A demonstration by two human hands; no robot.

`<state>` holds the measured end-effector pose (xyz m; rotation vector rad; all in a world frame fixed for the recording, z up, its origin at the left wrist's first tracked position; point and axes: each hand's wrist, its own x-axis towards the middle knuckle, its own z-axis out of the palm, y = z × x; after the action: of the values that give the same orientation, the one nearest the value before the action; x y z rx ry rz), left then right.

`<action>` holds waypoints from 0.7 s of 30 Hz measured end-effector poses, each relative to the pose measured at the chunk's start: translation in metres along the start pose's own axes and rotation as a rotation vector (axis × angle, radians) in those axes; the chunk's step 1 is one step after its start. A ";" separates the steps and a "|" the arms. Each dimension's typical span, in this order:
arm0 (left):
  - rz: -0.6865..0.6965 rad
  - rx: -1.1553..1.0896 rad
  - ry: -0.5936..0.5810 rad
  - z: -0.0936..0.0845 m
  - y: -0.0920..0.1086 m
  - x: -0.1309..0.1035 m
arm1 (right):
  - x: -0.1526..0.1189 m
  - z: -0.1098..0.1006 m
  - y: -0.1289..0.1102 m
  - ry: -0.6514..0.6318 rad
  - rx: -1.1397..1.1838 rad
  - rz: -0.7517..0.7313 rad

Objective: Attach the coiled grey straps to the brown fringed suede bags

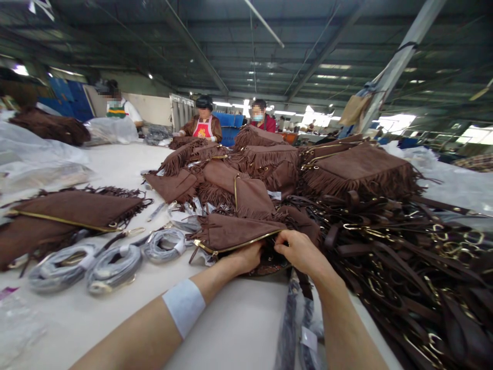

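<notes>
In front of me lies a brown fringed bag (239, 230) with a gold zipper, its mouth unzipped. My left hand (249, 257) reaches into the mouth, and its fingers are hidden inside. At the right end of the zipper, my right hand (298, 249) has its fingers curled on the bag's edge. A white patch (184, 307) is stuck on my left forearm. Plastic-wrapped straps (289, 324) hang down by the right wrist. Left of the bag sit coiled straps in plastic, the nearest coil (165, 244) close to the zipper's end.
A large heap of dark straps with gold clasps (404, 257) covers the right side. Brown fringed bags (265, 154) are piled behind, and another stack of bags (77, 216) lies left. Clear plastic (38, 159) covers the far left. Several people work across the white table (127, 159).
</notes>
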<state>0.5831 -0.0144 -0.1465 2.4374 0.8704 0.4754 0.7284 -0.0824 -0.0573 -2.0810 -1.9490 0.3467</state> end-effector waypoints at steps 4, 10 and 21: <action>-0.092 -0.072 0.046 -0.006 0.005 -0.005 | -0.003 0.001 -0.003 -0.014 -0.068 0.057; -0.124 -0.131 -0.106 -0.026 0.019 -0.005 | -0.005 0.001 -0.008 0.003 -0.139 0.120; -0.131 -0.004 -0.139 -0.021 0.025 -0.002 | -0.004 0.002 -0.008 -0.016 -0.145 0.123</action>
<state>0.5840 -0.0252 -0.1157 2.3594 0.9599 0.2570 0.7197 -0.0853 -0.0565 -2.3024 -1.9119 0.2542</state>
